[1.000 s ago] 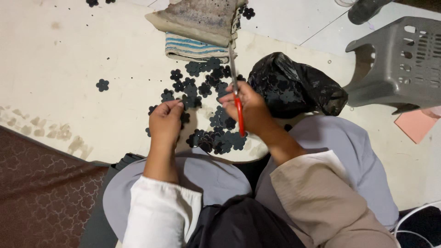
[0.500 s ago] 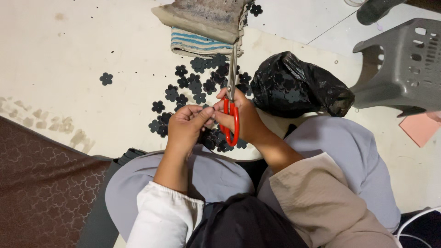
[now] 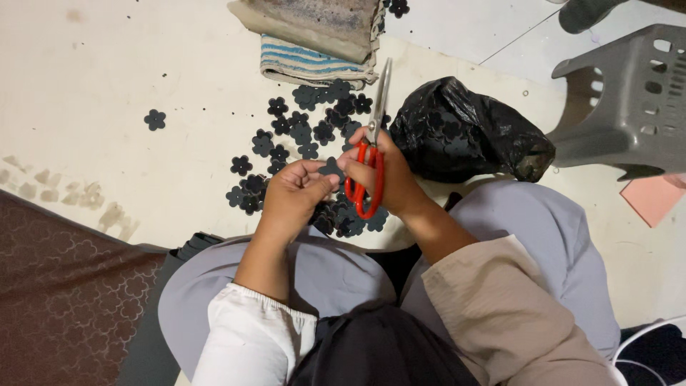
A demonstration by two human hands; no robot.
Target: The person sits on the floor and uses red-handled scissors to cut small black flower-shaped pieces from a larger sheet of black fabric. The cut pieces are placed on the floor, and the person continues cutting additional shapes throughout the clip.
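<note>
Observed from the head view, left to right. A dark red patterned mat [image 3: 64, 293] occupies the 8 o'clock corner of the floor [image 3: 107, 78]. A single black flower-shaped cutout [image 3: 154, 119] lies alone on the pale floor at 10 o'clock, well apart from the rest. A scattered pile of black flower cutouts [image 3: 307, 132] spreads across the centre, from just below the folded striped cloth [image 3: 314, 64] at 12 o'clock down to the person's knees.

The left hand [image 3: 293, 196] is closed, fingertips pinching one black flower piece [image 3: 331, 169] at its left edge; the piece sits at frame centre, held above the pile and just beside the scissor handles. The right hand [image 3: 382, 179] is closed around the red-handled scissors [image 3: 370, 154], fingers through the red loops; the metal blades point up toward 12 o'clock and appear shut, their tips reaching the edge of the striped cloth. The two hands touch or nearly touch at the held piece.

A crumpled black plastic bag [image 3: 464, 132] rests on the floor at 2 o'clock, just beside the right hand. A grey plastic stool [image 3: 629, 100] stands at 2 to 3 o'clock, near the bag. A pink sheet [image 3: 654, 200] lies at 3 o'clock, below the stool
</note>
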